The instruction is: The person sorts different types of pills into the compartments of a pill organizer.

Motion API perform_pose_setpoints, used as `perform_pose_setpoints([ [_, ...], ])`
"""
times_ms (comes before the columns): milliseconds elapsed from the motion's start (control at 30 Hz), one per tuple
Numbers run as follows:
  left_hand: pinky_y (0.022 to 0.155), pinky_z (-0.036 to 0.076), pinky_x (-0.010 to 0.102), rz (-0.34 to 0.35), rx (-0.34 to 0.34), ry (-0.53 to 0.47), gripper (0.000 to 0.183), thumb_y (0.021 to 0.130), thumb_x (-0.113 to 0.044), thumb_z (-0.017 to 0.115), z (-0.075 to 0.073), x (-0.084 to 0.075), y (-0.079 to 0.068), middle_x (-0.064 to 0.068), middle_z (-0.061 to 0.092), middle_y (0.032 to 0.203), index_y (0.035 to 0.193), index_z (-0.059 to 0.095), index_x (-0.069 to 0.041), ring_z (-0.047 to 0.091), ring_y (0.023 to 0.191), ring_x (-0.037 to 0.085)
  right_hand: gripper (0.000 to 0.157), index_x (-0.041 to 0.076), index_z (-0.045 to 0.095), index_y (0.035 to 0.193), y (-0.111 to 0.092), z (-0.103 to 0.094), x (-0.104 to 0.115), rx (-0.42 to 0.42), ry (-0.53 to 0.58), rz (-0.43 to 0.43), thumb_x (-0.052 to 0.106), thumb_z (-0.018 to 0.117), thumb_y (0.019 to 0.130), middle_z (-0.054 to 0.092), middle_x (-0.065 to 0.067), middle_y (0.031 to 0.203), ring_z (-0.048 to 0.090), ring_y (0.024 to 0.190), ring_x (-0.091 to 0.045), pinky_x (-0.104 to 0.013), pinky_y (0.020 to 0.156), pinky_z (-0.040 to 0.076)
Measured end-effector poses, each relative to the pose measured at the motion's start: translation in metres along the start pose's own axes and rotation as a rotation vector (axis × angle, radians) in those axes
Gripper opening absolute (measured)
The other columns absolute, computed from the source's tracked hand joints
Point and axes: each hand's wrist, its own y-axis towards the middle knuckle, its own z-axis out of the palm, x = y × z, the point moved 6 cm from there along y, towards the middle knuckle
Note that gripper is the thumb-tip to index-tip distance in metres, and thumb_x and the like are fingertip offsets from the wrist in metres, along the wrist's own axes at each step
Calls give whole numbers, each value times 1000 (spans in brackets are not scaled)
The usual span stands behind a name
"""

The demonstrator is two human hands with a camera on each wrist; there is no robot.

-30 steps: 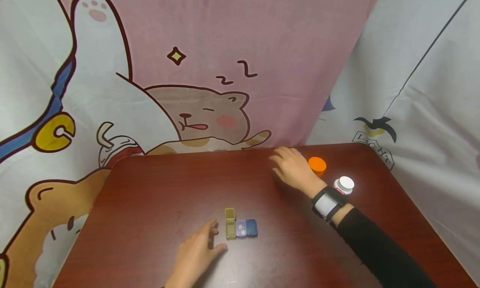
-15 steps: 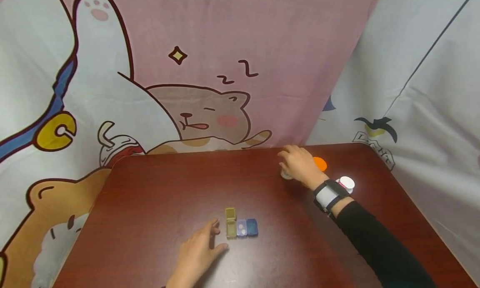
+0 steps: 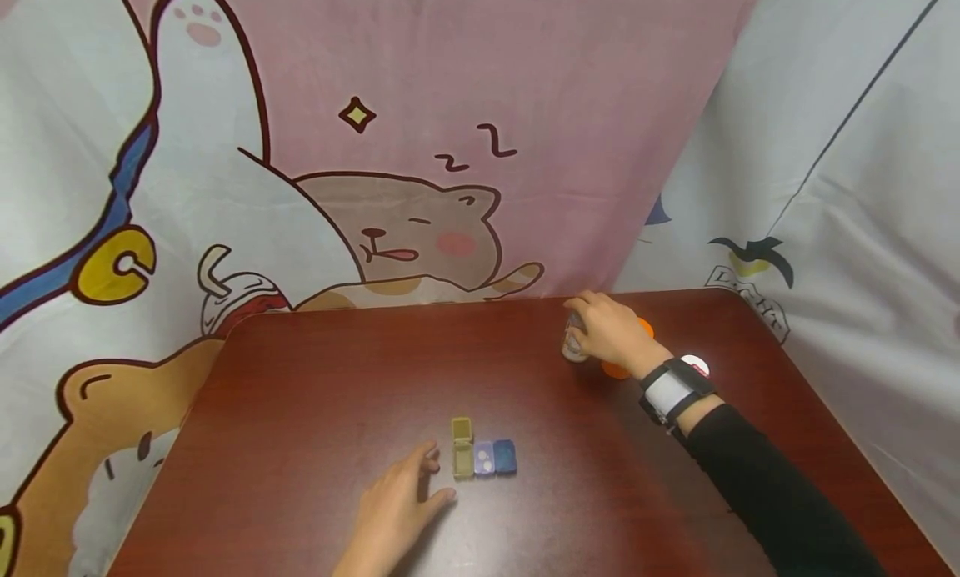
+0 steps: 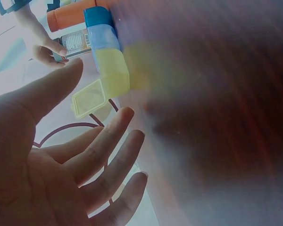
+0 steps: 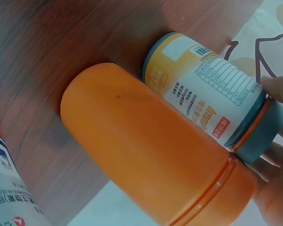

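My right hand (image 3: 611, 331) is at the far right of the table, its thumb and fingers round the dark cap of a vitamin bottle (image 5: 198, 89) with an orange-and-white label. The bottle stands upright, partly hidden by the hand in the head view. Right beside it is a larger orange bottle (image 5: 141, 141). Near the front, my left hand (image 3: 393, 506) holds nothing, fingers loosely spread, just left of a small three-part pill case (image 3: 483, 459). In the left wrist view its yellow compartment (image 4: 114, 73) has the lid raised. White round tablets show in the lilac one; the blue one is closed.
A white bottle (image 5: 9, 197) with a white lid stands to the right of the orange one, partly behind the right wrist in the head view. The brown table (image 3: 337, 377) ends at a printed cloth backdrop (image 3: 600, 102).
My right hand has moved a little to the right at the back of the table, and the vitamin bottle now shows beneath its fingers. The left hand and pill case stay put.
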Motion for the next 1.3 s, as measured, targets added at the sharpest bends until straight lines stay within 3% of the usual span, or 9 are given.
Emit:
perform_pose_setpoints([
  [467,85,50,60,-11,15,-4,58,74,-36,74,-1,-2,-3,-3,73,104,124,57,-12,62,100,28,44,3,59,114,-3,-1,-2,-21,41,34,29,70,80,61,-14,107,56,95,-29,-50,76,55],
  [700,84,50,60,-4,8,-2,55,75,-35,73,-2,-6,-5,-2,73,104,123,59,-13,62,100,27,47,4,61,112,-11,-4,9,-48,105,22,31,75,76,62,-14,105,57,91,-27,-48,80,55],
  [1300,85,49,61,9,24,-18,55,74,-36,73,-1,-13,-10,0,72,106,123,59,-15,62,100,27,48,9,65,108,-65,-15,61,-166,93,-106,35,79,70,64,-6,98,57,85,-19,-39,69,59],
])
